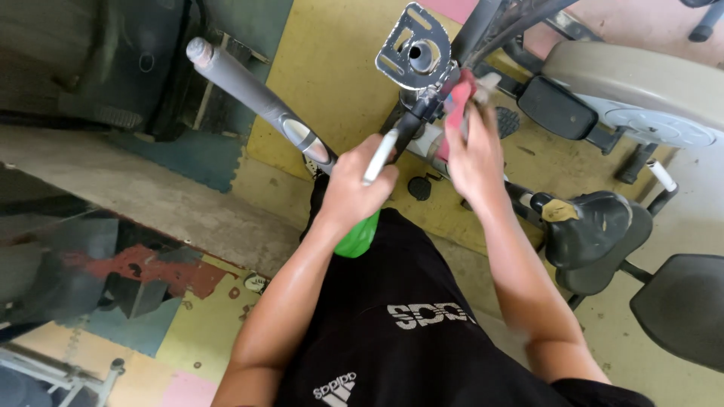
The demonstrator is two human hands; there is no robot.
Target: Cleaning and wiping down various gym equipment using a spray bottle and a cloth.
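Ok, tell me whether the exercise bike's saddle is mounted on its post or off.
Off. The seat post ends in a bare metal bracket plate, nothing mounted on it; a black saddle sits apart, lower right.

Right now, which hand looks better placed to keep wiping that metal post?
Probably the right hand: it presses the red cloth against the post below the metal bracket. The left hand is occupied, gripping a green spray bottle.
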